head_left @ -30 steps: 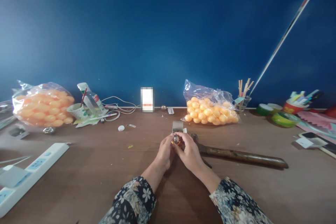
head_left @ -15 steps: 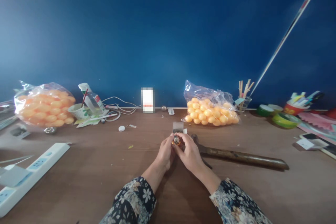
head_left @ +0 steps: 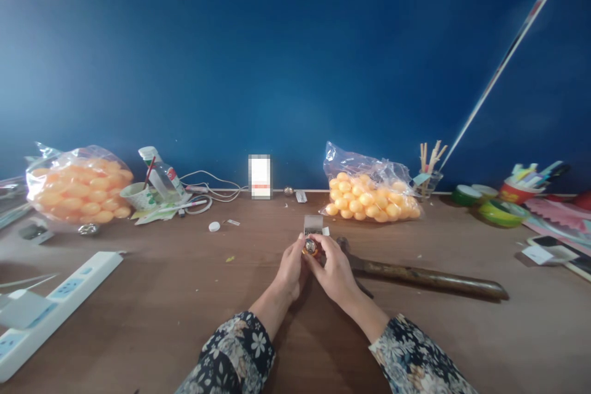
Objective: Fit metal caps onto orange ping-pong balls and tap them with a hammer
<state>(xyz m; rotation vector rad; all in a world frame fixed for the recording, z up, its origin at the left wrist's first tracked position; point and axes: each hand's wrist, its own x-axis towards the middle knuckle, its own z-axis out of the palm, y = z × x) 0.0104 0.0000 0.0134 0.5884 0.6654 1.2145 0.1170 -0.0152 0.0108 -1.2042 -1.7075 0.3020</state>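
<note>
Between my two hands is a small round object (head_left: pixel 310 247) with a shiny silvery face and an orange edge; its kind is too small to make out. My left hand (head_left: pixel 292 269) closes on it from the left. The thumb and fingers of my right hand (head_left: pixel 329 265) curl round its right side. Just beyond my fingertips stands a small clear container (head_left: pixel 313 224) with a white tag beside it. A hammer (head_left: pixel 429 277) with a dark wooden handle lies right of my right hand, its head partly hidden behind that hand.
Bags of orange balls (head_left: pixel 369 198) stand at the back right and back left. A power strip (head_left: pixel 60 308) lies at left. Further back are a plastic bottle (head_left: pixel 161 175), a white cap (head_left: pixel 214 226), tape rolls (head_left: pixel 501 212) and a pen cup (head_left: pixel 517 189). A phone (head_left: pixel 566 252) rests far right.
Almost nothing differs. Both hands keep the same hold, and the small round object's silvery face shows slightly more.
</note>
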